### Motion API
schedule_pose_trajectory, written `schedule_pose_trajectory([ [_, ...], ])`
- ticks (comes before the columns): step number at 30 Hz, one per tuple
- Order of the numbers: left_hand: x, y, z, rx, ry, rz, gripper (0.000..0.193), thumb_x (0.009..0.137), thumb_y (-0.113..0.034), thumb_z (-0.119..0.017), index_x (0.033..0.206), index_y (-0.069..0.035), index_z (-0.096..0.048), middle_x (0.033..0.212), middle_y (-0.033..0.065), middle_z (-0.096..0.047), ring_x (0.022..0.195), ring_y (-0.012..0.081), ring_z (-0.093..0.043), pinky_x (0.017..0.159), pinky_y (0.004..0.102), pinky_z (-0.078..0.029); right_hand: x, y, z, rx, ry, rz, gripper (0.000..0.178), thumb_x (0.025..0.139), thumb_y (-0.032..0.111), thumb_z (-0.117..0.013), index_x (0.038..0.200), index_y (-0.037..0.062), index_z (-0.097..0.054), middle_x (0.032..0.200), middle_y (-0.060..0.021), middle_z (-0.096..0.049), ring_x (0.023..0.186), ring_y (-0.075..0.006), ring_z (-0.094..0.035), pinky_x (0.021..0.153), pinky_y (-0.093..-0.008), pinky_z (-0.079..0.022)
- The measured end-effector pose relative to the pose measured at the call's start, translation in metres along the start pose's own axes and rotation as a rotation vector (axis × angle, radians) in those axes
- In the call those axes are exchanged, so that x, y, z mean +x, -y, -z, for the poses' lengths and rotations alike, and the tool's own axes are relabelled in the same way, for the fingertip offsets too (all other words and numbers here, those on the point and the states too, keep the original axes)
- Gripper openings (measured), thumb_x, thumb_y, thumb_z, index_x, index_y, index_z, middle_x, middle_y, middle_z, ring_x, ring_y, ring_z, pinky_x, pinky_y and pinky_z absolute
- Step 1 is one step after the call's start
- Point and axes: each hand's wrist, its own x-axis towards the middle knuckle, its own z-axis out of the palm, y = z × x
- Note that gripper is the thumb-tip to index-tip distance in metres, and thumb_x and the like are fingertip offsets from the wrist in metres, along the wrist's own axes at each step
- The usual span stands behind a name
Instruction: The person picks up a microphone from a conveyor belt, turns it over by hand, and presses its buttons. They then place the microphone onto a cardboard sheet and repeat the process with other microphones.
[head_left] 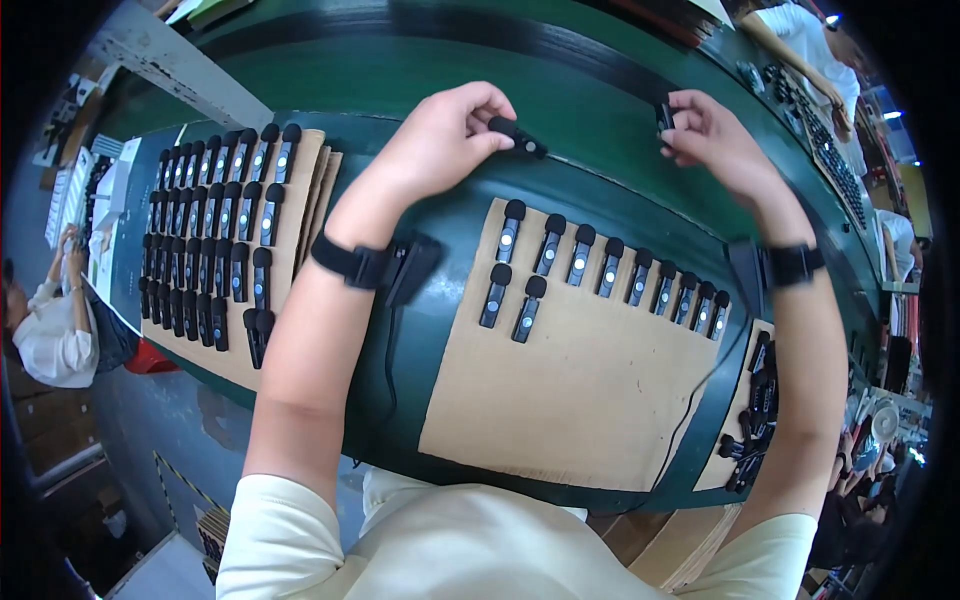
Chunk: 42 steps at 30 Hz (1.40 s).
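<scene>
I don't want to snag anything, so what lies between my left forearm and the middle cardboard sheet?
In the head view, a thin black cable runs down through that stretch from the black wrist-worn device, over the green worktop.

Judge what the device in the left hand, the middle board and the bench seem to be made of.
Device: probably black plastic, by its smooth, hard-edged body; the dull rounded cap could be foam. Board: matte cardboard, probably, by its plain tan face and slightly rough edges. Bench: smooth green with soft highlights, perhaps a rubber mat or painted surface; the look leaves that open.
</scene>
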Motion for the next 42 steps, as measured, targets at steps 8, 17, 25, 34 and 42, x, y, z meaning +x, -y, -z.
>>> schedule_pose_trajectory([
  [8,-0.115,-0.063,-0.01,-0.308,-0.031,-0.066,0.025,0.076,0.004,-0.074,0.098,-0.002,-0.064,0.094,0.0071,-0.064,0.086,0.0171,-0.061,0.082,0.0293,-0.05,-0.166,0.023,-0.112,0.998,0.092,-0.087,0.058,0.086,0.021,-0.071,0.134,0.0012,-0.044,0.095,-0.0114,-0.06,0.079,-0.0183,-0.064,0.052,-0.0247,-0.05],
  [17,-0.173,-0.093,-0.031,-0.477,0.049,-0.167,0.027,0.075,0.006,-0.076,0.099,0.0,-0.064,0.096,0.0123,-0.068,0.089,0.0231,-0.065,0.083,0.0353,-0.051,-0.214,0.015,-0.19,0.719,-0.132,0.125,0.046,0.083,-0.004,-0.072,0.126,0.0008,-0.055,0.093,-0.0046,-0.062,0.072,-0.0122,-0.057,0.063,-0.0219,-0.044],
  [25,-0.182,-0.102,-0.033,-0.351,0.082,-0.14,0.031,0.074,0.0,-0.081,0.101,0.0,-0.064,0.092,0.0133,-0.069,0.083,0.0238,-0.066,0.077,0.0344,-0.051,-0.222,0.02,-0.186,0.201,-0.275,0.394,0.033,0.082,0.014,-0.079,0.108,0.0004,-0.063,0.091,-0.0087,-0.062,0.08,-0.014,-0.056,0.067,-0.0231,-0.043],
  [34,-0.179,-0.1,-0.038,-0.418,0.036,-0.245,0.032,0.073,-0.001,-0.082,0.101,0.001,-0.066,0.091,0.0114,-0.068,0.08,0.0219,-0.063,0.072,0.0314,-0.05,-0.219,0.022,-0.189,0.228,-0.352,0.433,0.034,0.077,0.0,-0.079,0.108,0.004,-0.067,0.089,-0.0058,-0.061,0.062,-0.0106,-0.047,0.055,-0.0236,-0.039],
  [42,-0.176,-0.103,-0.037,-0.3,0.069,-0.247,0.033,0.071,0.0,-0.082,0.102,0.001,-0.068,0.091,0.0104,-0.067,0.078,0.022,-0.061,0.069,0.0329,-0.048,-0.215,0.019,-0.195,0.256,-0.338,0.461,0.033,0.077,-0.002,-0.079,0.107,0.0046,-0.067,0.091,-0.0063,-0.062,0.064,-0.0105,-0.05,0.054,-0.0235,-0.039],
])
